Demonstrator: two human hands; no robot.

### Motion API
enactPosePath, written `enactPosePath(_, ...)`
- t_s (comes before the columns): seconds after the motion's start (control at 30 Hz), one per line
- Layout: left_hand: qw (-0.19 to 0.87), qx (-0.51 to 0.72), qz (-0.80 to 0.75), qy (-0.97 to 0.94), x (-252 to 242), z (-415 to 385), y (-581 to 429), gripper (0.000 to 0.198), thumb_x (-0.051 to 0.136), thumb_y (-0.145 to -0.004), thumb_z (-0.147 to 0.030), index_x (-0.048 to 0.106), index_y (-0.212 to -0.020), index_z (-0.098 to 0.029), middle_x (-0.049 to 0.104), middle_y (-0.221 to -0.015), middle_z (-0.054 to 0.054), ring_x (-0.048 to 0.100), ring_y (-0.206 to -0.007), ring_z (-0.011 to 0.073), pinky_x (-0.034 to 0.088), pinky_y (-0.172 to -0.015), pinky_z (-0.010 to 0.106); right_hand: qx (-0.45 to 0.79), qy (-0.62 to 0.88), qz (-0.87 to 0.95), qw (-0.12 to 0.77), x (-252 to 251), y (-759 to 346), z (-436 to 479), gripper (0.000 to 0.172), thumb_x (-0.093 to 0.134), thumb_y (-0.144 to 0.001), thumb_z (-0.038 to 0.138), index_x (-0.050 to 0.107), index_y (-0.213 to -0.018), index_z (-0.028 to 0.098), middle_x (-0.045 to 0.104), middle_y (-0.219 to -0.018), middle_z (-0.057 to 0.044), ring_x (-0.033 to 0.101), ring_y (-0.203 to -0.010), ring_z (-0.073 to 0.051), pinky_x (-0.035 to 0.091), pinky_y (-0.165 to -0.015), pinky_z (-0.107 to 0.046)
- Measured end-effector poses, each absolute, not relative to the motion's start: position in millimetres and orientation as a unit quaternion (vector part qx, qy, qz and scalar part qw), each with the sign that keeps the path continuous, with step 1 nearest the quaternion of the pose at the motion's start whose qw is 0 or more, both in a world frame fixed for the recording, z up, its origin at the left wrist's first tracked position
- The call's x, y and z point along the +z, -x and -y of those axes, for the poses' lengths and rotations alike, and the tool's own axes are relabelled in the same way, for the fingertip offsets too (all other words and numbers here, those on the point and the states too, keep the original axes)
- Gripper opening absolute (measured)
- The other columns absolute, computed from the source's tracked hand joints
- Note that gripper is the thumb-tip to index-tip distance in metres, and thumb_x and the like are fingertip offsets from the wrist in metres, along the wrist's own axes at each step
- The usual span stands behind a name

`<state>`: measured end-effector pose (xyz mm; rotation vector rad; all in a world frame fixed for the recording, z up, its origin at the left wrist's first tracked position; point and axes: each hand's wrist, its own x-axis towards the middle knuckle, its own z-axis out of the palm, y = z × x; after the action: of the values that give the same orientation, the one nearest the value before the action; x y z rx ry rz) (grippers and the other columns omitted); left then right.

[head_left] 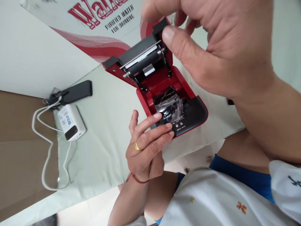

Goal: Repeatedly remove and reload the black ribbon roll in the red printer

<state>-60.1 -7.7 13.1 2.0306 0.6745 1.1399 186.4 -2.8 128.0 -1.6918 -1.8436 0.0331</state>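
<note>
A small red and black hinged device (pixel 197 114), which looks like a portable printer, stands with its lid raised at the table's edge. Inside the lid is a black roller (pixel 143 62) on a metal shaft. A black item in clear plastic wrap (pixel 170 105) lies in the red hollow of the base. My right hand (pixel 211 47) pinches the upper corner of the lid, thumb on the inner side. My left hand (pixel 148 144), with a ring and a red cord bracelet, grips the near side of the base, three fingertips on the dark panel. Its thumb tip is hidden.
A large white and red carton (pixel 98 40) stands behind the device. To the left on the pale green cloth (pixel 103 125) lie a black phone-like item (pixel 76 92) and a white power bank (pixel 71 121) with a looped white cable (pixel 44 157).
</note>
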Motion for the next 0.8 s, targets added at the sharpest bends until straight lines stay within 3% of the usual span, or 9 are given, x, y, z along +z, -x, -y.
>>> enactPosePath(0.07,0.24,0.454,-0.2,-0.835,17,10,58,0.031,0.06,-0.105,-0.025,0.081,-0.123,-0.039,0.083,-0.11,0.0,0.077,-0.124,0.0309,0.034,-0.135,0.072,0.026,0.615,0.714,0.335,120,-191,0,0.053,0.035,-0.105,0.021,0.069,-0.142,0.006,0.067,-0.13,0.001,0.059,-0.119,-0.013,0.044,-0.104,-0.021)
enactPosePath(0.13,0.159,0.454,-0.157,-0.862,21,12,54,0.044,0.054,-0.103,-0.013,0.074,-0.138,-0.032,0.084,-0.112,0.002,0.08,-0.118,0.0271,0.05,-0.126,0.061,0.02,0.601,0.732,0.322,114,-196,-5,0.051,0.037,-0.105,0.023,0.067,-0.141,0.005,0.068,-0.135,-0.002,0.06,-0.125,-0.014,0.038,-0.117,-0.025)
enactPosePath(0.23,0.109,0.459,-0.143,-0.87,25,15,46,0.06,0.06,-0.096,-0.007,0.063,-0.154,-0.023,0.08,-0.13,0.008,0.08,-0.116,0.0247,0.062,-0.108,0.044,0.0,0.603,0.744,0.286,110,-199,-12,0.045,0.043,-0.107,0.027,0.067,-0.137,0.004,0.068,-0.136,-0.006,0.061,-0.133,-0.018,0.03,-0.127,-0.033)
enactPosePath(0.33,0.075,0.463,-0.181,-0.865,26,16,42,0.069,0.068,-0.096,-0.018,0.054,-0.163,-0.025,0.065,-0.158,0.013,0.073,-0.131,0.0299,0.057,-0.114,0.048,0.001,0.621,0.735,0.272,112,-198,-13,0.042,0.046,-0.109,0.028,0.068,-0.136,0.004,0.068,-0.14,-0.007,0.059,-0.135,-0.019,0.031,-0.126,-0.033)
enactPosePath(0.47,0.058,0.386,-0.209,-0.897,29,18,39,0.053,0.069,-0.099,-0.026,0.064,-0.152,-0.019,0.076,-0.143,0.016,0.072,-0.132,0.0324,0.036,-0.132,0.057,0.017,0.616,0.741,0.267,117,-197,-12,0.043,0.047,-0.107,0.024,0.068,-0.139,0.005,0.066,-0.143,-0.006,0.057,-0.138,-0.018,0.028,-0.127,-0.031)
enactPosePath(0.63,-0.002,0.381,-0.173,-0.908,36,23,44,0.03,0.078,-0.09,-0.008,0.079,-0.119,-0.015,0.087,-0.116,0.009,0.079,-0.11,0.0242,0.045,-0.123,0.044,0.035,0.599,0.762,0.246,128,-202,-4,0.048,0.042,-0.104,0.026,0.071,-0.136,0.004,0.066,-0.133,-0.003,0.059,-0.125,-0.016,0.038,-0.109,-0.03)
enactPosePath(0.8,0.006,0.379,-0.147,-0.914,42,32,51,0.028,0.079,-0.089,-0.002,0.08,-0.113,-0.016,0.088,-0.115,0.006,0.077,-0.097,0.0214,0.054,-0.1,0.04,0.005,0.602,0.776,0.19,142,-197,4,0.052,0.038,-0.098,0.025,0.075,-0.13,0.007,0.067,-0.116,0.001,0.061,-0.102,-0.017,0.039,-0.094,-0.041)
